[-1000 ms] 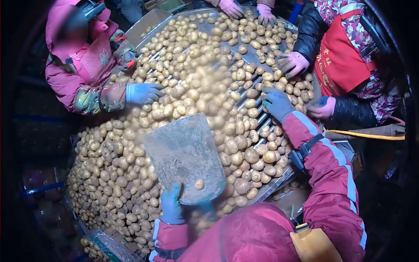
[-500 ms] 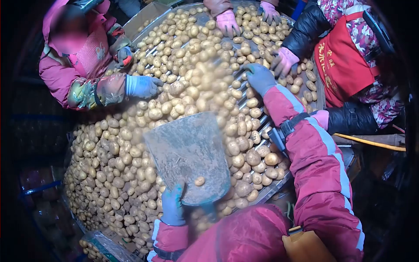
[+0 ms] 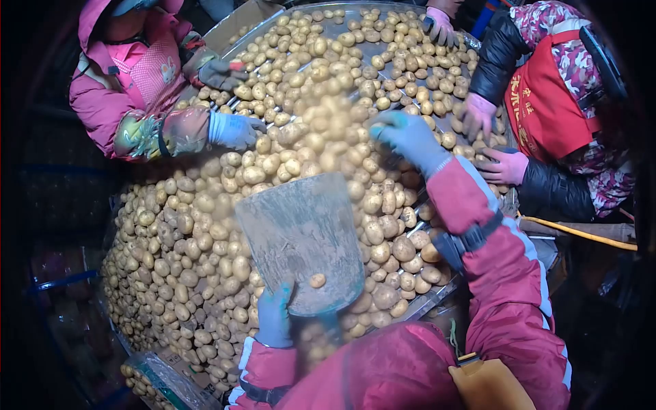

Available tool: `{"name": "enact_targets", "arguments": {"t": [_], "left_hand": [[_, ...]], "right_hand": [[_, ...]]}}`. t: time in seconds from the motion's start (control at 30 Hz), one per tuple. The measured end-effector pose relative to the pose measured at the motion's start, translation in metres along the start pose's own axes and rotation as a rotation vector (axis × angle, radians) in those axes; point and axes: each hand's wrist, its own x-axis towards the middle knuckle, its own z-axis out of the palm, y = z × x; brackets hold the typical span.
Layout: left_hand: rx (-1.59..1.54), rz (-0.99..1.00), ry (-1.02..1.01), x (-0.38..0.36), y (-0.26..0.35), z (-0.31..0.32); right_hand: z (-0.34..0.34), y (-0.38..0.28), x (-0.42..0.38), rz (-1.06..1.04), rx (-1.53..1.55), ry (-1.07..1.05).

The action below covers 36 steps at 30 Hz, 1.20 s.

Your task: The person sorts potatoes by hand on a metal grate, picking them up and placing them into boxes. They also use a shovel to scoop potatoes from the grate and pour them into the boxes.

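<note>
A grey, dirt-smeared scoop (image 3: pixel 307 232) lies tilted over the heap of potatoes (image 3: pixel 184 266), with a single small potato (image 3: pixel 317 281) in it. My left hand (image 3: pixel 275 318), in a blue glove, grips the scoop's near left edge, the thumb on its inner face. Beyond the scoop, my right hand (image 3: pixel 410 139), also gloved in blue, hovers palm down just above the potatoes on the sorting table. Its fingers are stretched forward and slightly bent, with nothing visible in them. The underside of that hand is hidden.
A co-worker in pink (image 3: pixel 147 75) has gloved hands among the potatoes at the left. Another in a red apron (image 3: pixel 550 96) handles potatoes at the right. A third person's gloved hand (image 3: pixel 441 27) is at the far edge. A yellow cable (image 3: pixel 581 232) runs at the right.
My right hand has lifted slightly off the potatoes and shifted, fingers pointing left. The scoop stays in my left hand. Co-workers' hands have moved; one far pink-gloved hand has left the table.
</note>
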Motion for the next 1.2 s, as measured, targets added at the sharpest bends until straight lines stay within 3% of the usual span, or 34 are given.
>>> {"name": "enact_targets", "arguments": {"t": [0.03,0.13,0.17,0.23,0.33,0.4,0.47,0.57,0.6,0.77,0.97,1.2], "left_hand": [[-0.006,-0.006,-0.008,0.0,0.0,0.001],[-0.009,0.026,-0.01,0.001,0.002,-0.002],[-0.013,0.061,-0.001,0.002,-0.004,-0.005],[-0.001,0.084,0.014,0.0,-0.007,-0.007],[0.017,0.088,0.02,-0.009,0.003,-0.001],[0.01,0.076,0.01,-0.011,0.006,0.001],[0.043,0.08,0.031,-0.011,0.008,0.001],[0.066,0.048,0.044,-0.011,0.015,0.003],[0.061,0.053,0.05,-0.009,0.012,0.002],[0.037,0.006,0.074,-0.005,0.005,-0.006],[0.078,0.023,0.067,-0.005,-0.003,-0.017],[0.058,0.082,0.125,-0.004,-0.014,-0.026]], "right_hand": [[0.003,-0.017,-0.011,-0.095,0.071,-0.066],[0.009,0.001,0.008,-0.223,0.166,0.042],[0.001,0.001,0.021,0.025,0.231,0.113],[-0.009,0.023,0.052,0.066,0.002,0.332],[-0.018,0.059,0.099,0.08,-0.462,0.406],[-0.019,0.101,0.137,0.103,-0.594,0.395],[-0.016,0.105,0.149,0.166,-0.611,0.38],[-0.009,0.104,0.152,0.076,-0.78,0.444],[-0.007,0.089,0.15,0.197,-0.778,0.386],[-0.01,0.066,0.154,0.28,-0.897,0.233],[0.005,0.085,0.154,0.128,-0.924,0.298],[-0.001,0.069,0.145,0.115,-0.923,0.136]]}}
